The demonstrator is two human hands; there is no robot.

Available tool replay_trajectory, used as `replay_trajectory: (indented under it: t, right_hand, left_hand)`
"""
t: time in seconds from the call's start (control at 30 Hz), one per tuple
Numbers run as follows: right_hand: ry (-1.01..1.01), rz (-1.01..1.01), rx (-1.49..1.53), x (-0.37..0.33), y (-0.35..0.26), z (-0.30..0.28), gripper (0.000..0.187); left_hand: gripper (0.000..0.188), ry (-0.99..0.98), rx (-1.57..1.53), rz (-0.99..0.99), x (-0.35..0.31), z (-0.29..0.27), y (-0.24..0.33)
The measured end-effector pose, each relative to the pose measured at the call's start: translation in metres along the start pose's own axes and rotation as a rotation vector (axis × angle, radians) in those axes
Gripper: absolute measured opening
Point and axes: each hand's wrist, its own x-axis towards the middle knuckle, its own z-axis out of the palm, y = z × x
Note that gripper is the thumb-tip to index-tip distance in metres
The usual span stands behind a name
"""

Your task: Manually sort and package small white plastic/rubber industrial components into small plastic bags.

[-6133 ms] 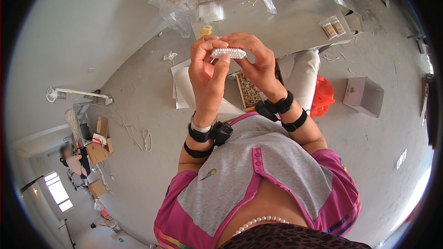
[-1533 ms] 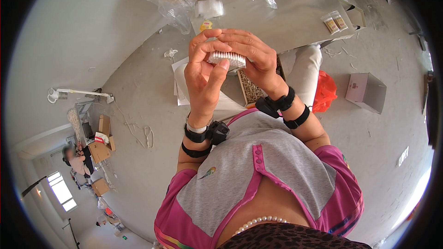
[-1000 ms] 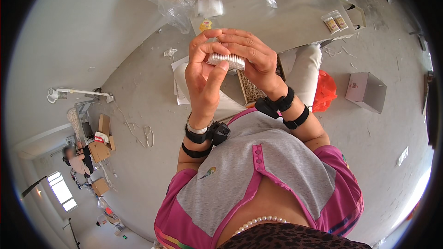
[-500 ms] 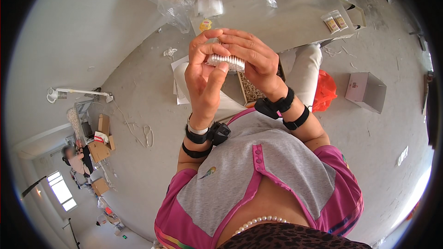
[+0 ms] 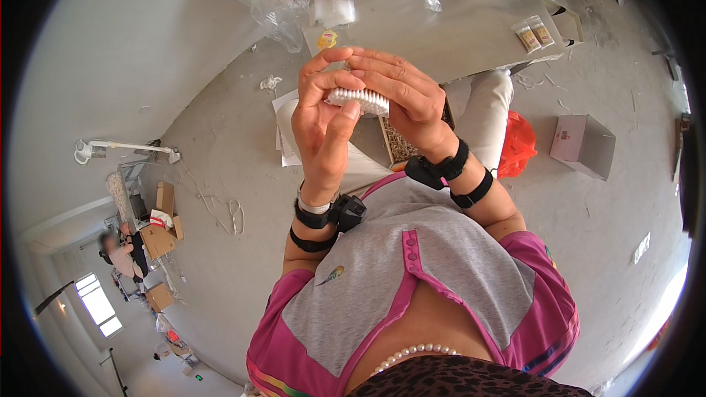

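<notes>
Bare left hand (image 5: 321, 129), bare right hand (image 5: 414, 95), fingers (image 5: 332, 82) holding a compact white cotton-swab bundle (image 5: 360, 100), at two o'clock two clear, beige-labelled packets (image 5: 528, 37) on the smooth grey desk (image 5: 445, 40)

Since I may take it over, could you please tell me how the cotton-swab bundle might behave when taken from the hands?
The cotton-swab bundle is probably light, being rows of small white tips. Those rounded ends may give under pressure. It might splay, since many separate ends show, unless wrapped, which I cannot tell.

Grey floor (image 5: 596, 250); bright window (image 5: 98, 305)
</notes>
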Motion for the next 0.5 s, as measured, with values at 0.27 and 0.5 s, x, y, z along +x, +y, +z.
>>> replay_trajectory:
  t: [0.27,0.5]
  right_hand:
    - [0.002,0.003,0.007,-0.0008,0.0007,0.0002,0.042]
    - [0.013,-0.004,0.005,0.0001,-0.0007,0.0006,0.043]
  left_hand:
    - [0.022,0.001,0.010,-0.001,0.0004,0.0021,0.0016]
    - [0.021,0.000,0.005,-0.009,0.0004,0.0022,0.0034]
